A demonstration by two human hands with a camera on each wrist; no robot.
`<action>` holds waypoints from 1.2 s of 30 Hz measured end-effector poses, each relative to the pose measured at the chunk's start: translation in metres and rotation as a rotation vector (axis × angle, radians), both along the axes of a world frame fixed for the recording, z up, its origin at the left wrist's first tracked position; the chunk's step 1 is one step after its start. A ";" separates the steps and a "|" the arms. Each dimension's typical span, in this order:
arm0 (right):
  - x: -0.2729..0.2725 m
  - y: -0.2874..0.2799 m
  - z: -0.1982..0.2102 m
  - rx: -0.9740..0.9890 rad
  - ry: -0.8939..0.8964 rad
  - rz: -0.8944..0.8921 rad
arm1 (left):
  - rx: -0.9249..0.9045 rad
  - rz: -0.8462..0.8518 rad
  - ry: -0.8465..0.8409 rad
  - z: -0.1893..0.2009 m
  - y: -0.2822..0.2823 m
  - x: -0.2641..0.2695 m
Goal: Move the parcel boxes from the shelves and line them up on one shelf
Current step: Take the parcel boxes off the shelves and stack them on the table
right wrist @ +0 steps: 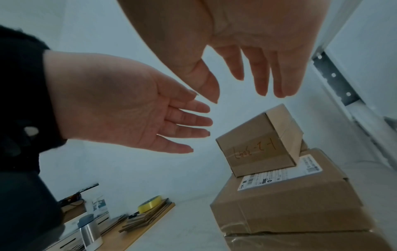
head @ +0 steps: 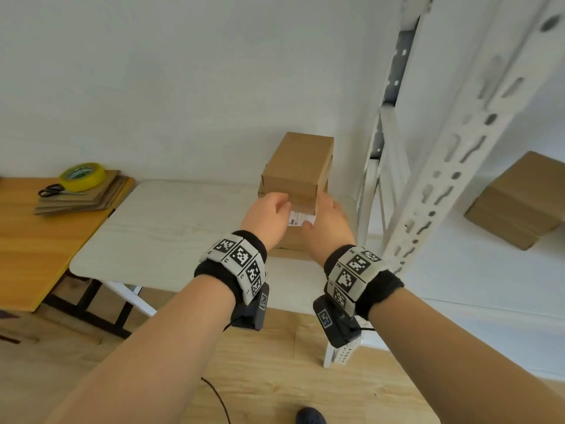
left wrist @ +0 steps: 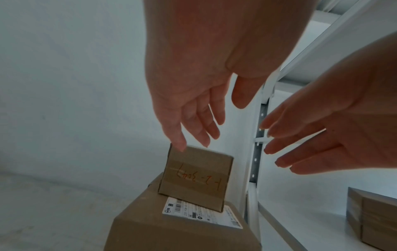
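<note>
A small parcel box [head: 298, 166] sat on top of a larger parcel box [right wrist: 285, 200], which stood on a white worktop [head: 171, 228] beside a white metal shelving unit [head: 452, 166]. The small box bore orange handwriting on its near face, and a white shipping label [left wrist: 201, 214] showed on the top of the larger box, partly under it. The left hand [head: 266, 219] and the right hand [head: 328, 226] reached toward the small box from either side, palms facing each other. The fingers [left wrist: 199, 122] of both hands were straight and slightly spread, holding nothing; whether any fingertip touched the box could not be told. Another parcel box [head: 516, 200] lay on a shelf of the unit to the right. Left of the white worktop, a yellow tape roll [head: 82, 176] and scissors [head: 53, 190] rested on flat cardboard on a wooden worktop [head: 27, 246].
</note>
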State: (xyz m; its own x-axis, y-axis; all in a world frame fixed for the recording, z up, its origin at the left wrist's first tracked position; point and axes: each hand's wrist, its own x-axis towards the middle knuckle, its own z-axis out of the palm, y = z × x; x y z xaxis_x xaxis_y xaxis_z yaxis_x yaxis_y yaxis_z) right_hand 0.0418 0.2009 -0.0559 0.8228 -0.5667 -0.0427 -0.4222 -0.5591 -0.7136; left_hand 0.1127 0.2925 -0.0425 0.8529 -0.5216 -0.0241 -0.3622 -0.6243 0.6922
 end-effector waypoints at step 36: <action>-0.303 -0.192 0.047 -0.143 -0.041 -0.338 | 0.017 -0.489 -0.160 0.039 -0.198 -0.253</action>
